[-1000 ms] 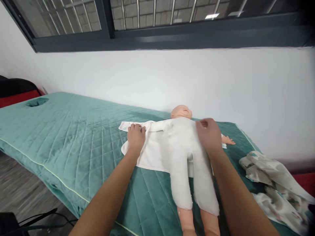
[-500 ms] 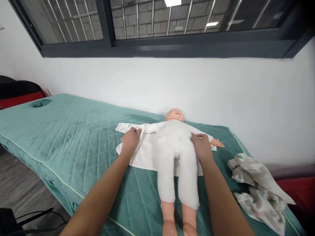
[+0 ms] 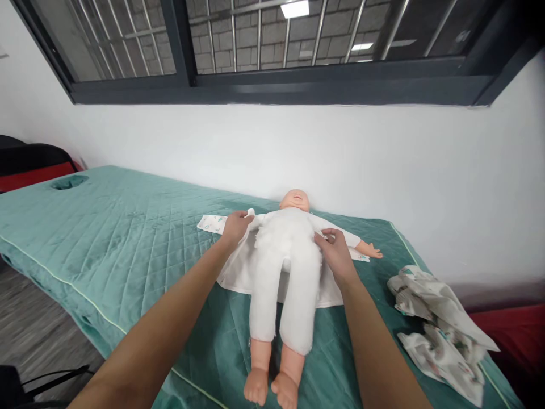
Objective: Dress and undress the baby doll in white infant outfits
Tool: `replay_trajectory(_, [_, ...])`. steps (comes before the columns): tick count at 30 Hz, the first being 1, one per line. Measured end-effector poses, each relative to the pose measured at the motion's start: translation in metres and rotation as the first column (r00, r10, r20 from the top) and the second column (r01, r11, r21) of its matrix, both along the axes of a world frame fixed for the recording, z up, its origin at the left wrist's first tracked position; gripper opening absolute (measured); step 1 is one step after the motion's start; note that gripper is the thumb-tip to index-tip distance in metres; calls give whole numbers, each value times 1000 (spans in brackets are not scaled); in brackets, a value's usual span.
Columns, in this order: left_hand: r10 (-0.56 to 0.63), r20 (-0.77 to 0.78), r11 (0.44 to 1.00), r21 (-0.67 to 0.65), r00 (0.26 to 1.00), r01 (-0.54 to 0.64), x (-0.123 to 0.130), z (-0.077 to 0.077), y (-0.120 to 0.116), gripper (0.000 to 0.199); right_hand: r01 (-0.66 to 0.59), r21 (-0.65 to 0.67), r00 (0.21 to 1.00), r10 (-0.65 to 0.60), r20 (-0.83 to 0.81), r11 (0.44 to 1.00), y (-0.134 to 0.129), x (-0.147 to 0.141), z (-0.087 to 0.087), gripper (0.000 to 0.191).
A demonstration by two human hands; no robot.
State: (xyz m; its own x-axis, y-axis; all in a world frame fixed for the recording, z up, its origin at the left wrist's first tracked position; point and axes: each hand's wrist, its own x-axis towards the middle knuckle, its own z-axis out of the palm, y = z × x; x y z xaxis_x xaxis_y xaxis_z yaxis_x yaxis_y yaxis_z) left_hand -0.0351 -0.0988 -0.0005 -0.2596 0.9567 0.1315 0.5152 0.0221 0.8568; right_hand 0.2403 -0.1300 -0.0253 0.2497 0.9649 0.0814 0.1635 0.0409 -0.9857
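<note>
A baby doll [image 3: 286, 250] with a white, soft cloth body lies on its back, bare feet toward me. Beneath it is spread a white baby shirt [image 3: 238, 271] with small prints on its sleeve. My left hand [image 3: 237, 228] is closed on the shirt's edge and lifts it beside the doll's shoulder. At the doll's other side, my right hand [image 3: 336, 253] pinches white cloth that looks like the opposite edge of the shirt. The doll's hand on the right lies bare on the bed; its other hand is not visible.
The doll lies on a bed with a green quilted cover [image 3: 140, 227], close to a white wall [image 3: 238, 147]. Crumpled printed baby clothing [image 3: 443, 324] sits at the right. A round hole [image 3: 69, 182] shows in the bed's far left end.
My left hand has raised the shirt's edge and brought it inward toward the doll's shoulder. The doll's legs have swung a little left. My right hand stays at the doll's side.
</note>
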Motion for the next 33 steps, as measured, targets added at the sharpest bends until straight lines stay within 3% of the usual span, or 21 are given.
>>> replay_trajectory(5, [-116, -8, 991, 62, 993, 116, 18, 24, 2, 34, -89, 6, 995, 89, -36, 996, -4, -7, 6, 48])
replay_trajectory(10, [-157, -91, 980, 107, 983, 166, 31, 41, 0, 30, -314, 4, 928, 308, -208, 949, -10, -16, 12, 46])
replay_trajectory(13, [-161, -177, 977, 110, 971, 182, 32, 46, 0, 31, -384, 30, 883, 376, -282, 923, -11, -19, 11, 44])
replay_trajectory(18, [-140, -217, 981, 102, 966, 165, 31, 51, 7, 32, -409, 49, 811, 387, -438, 911, -10, -21, 12, 39])
replay_trajectory(23, [-117, -415, 983, 82, 902, 165, 43, 55, 2, 30, -491, 27, 773, 449, -448, 871, -14, -24, 15, 37])
replay_trajectory(28, [-169, -643, 976, -5, 747, 216, 62, 58, -32, 33, -486, 3, 788, 440, -431, 874, -13, -25, 12, 36])
replay_trajectory(31, [-179, -672, 965, 24, 719, 262, 66, 54, -70, 31, -463, 1, 811, 424, -403, 886, -11, -25, 8, 37])
replay_trajectory(33, [-186, -650, 929, 127, 737, 347, 62, 44, -99, 34, -456, 6, 820, 423, -386, 890, -10, -25, 6, 38])
